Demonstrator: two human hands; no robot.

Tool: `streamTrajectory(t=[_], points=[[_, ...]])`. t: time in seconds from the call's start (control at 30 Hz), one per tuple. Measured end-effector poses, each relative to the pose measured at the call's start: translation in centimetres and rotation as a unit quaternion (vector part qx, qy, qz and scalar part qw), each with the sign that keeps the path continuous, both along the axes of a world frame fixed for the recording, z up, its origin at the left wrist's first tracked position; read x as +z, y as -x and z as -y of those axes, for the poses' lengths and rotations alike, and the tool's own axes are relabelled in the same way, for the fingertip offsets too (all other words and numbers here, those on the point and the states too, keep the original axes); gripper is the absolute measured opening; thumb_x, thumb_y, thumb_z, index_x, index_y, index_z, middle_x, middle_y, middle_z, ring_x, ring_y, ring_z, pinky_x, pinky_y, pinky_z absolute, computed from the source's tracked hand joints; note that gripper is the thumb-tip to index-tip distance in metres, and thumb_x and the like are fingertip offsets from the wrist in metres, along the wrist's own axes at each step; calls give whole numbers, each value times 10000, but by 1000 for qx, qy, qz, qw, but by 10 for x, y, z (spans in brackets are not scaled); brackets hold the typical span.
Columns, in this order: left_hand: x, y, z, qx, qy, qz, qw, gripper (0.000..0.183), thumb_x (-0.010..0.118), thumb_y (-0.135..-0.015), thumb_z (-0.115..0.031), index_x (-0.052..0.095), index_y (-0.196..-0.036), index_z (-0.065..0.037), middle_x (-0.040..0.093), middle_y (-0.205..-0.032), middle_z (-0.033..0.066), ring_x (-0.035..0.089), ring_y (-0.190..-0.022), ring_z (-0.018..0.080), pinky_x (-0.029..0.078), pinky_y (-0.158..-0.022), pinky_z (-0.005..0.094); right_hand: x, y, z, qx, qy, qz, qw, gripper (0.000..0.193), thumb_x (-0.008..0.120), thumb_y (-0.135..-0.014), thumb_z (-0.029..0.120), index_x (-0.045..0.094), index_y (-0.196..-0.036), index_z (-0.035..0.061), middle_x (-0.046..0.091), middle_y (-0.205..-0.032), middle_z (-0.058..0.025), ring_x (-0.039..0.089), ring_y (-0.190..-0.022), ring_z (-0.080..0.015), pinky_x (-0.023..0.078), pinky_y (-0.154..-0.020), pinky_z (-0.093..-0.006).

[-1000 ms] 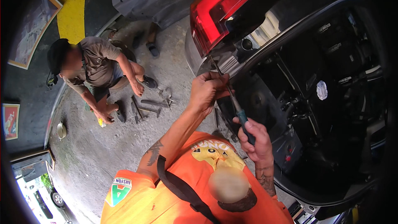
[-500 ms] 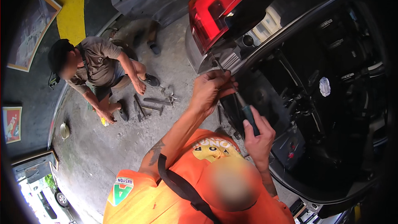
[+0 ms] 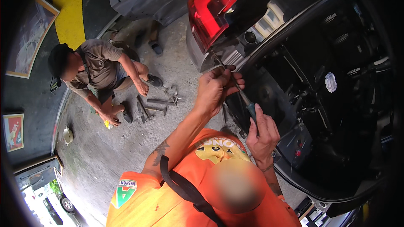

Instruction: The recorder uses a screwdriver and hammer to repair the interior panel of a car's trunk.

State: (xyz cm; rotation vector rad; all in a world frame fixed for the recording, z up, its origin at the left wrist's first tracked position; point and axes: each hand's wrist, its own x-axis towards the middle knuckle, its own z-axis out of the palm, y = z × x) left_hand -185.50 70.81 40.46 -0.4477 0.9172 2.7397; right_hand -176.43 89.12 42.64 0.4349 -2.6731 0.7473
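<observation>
My left hand [image 3: 213, 89] and right hand [image 3: 263, 133] grip a teal-handled metal screwdriver [image 3: 251, 109], likely working by the glossy red taillight [image 3: 206, 14]; next needs steady alignment.

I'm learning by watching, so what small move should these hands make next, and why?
Probably a slight turn of the screwdriver by the right hand, the left hand guiding: the left pinches its shaft, the right holds its handle, and it points toward the red tail light's lower corner. Tip contact is too small to confirm.
</observation>
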Motion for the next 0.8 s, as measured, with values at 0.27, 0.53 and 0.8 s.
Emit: streamTrajectory(t=[0.27,0.53,0.8], points=[[-8,3,4,38,43,4,998,149,646,-956,-112,577,-938,19,637,-908,131,683,-832,247,611,-763,395,4,-9,-2,-19,538,410,736,418,623,-908,44,577,-1316,-37,647,-862,-107,530,-505,-142,423,-470,-280],[-3,6,12,41,38,-3,998,165,602,-969,-85,551,-1095,8,649,-949,133,679,-874,250,590,-816,411,-3,-3,13,-29,15,15,999,431,658,-809,-30,674,-1231,60,623,-826,-95,590,-655,-277,498,-642,-381],[-5,17,11,52,42,5,998,235,545,-969,-107,544,-1179,0,646,-1059,158,666,-914,261,573,-835,427,-3,-14,16,-63,125,76,987,442,690,-787,-18,664,-1223,50,643,-865,-128,644,-727,-305,519,-672,-386]])
